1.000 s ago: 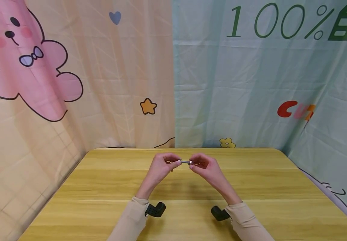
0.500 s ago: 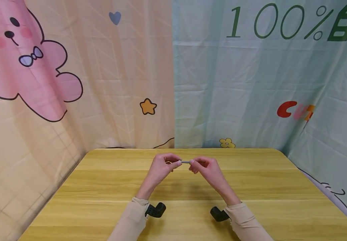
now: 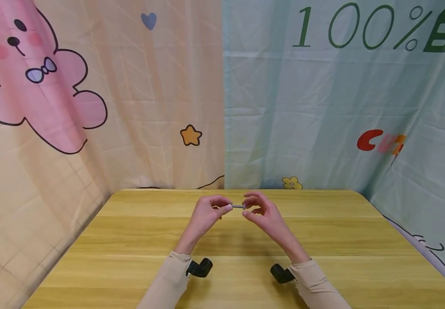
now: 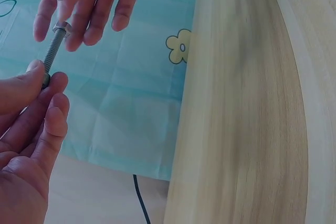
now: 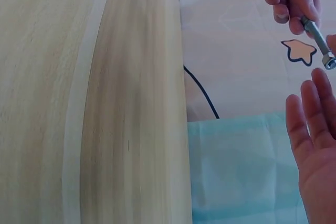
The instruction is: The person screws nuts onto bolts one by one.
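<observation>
Bolt (image 3: 237, 206): was held above the tabletop (image 3: 129, 240); nut (image 5: 329, 61) sat on its 3 o'clock end, head view.
Left hand (image 3: 208, 211): at 9 o'clock; pinched the bolt's other end.
Right hand (image 3: 264, 211): at 3 o'clock; fingers spread about the nut; contact was unclear.

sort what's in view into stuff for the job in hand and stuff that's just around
In the job:
bolt, one end pinched by the left hand
nut, at the bolt's other end
right hand, open by the nut

Just around:
wooden table
printed curtains
black wrist devices
</observation>
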Demonstrator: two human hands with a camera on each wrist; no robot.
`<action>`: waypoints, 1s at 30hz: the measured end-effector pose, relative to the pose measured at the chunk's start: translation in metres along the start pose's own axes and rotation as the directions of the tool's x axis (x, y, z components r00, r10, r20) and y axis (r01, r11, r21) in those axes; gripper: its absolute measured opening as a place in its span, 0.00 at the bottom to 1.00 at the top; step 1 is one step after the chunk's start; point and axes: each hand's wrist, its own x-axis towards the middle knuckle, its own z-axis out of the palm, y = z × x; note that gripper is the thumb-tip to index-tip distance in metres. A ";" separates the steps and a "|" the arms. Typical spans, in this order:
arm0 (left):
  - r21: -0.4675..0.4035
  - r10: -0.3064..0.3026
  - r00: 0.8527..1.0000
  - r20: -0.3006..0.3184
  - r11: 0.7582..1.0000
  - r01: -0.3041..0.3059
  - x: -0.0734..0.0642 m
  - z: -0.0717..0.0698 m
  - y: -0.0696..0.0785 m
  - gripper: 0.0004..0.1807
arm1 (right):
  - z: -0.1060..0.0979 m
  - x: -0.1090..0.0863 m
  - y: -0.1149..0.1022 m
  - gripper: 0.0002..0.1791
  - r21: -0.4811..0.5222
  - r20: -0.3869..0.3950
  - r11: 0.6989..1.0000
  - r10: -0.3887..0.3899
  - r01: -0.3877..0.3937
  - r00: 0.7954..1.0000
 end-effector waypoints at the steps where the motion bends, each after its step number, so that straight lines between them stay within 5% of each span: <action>1: -0.002 0.000 1.000 -0.002 1.000 0.000 0.000 0.000 0.000 0.03 | 0.000 -0.001 -0.005 0.21 0.004 0.005 1.000 -0.015 0.015 1.000; 12: -0.028 -0.017 1.000 0.002 0.999 0.017 -0.001 -0.001 0.016 0.05 | 0.001 -0.005 -0.027 0.09 -0.026 -0.025 0.999 -0.037 0.037 0.999; 19: -0.041 -0.020 1.000 -0.013 0.999 0.019 0.001 0.001 0.001 0.05 | 0.001 0.000 0.005 0.12 0.019 -0.036 0.999 0.033 -0.033 0.999; 30: -0.069 -0.042 0.999 0.020 0.997 0.044 0.002 0.003 0.000 0.04 | 0.001 0.002 0.013 0.15 -0.005 -0.072 0.996 0.094 -0.094 0.993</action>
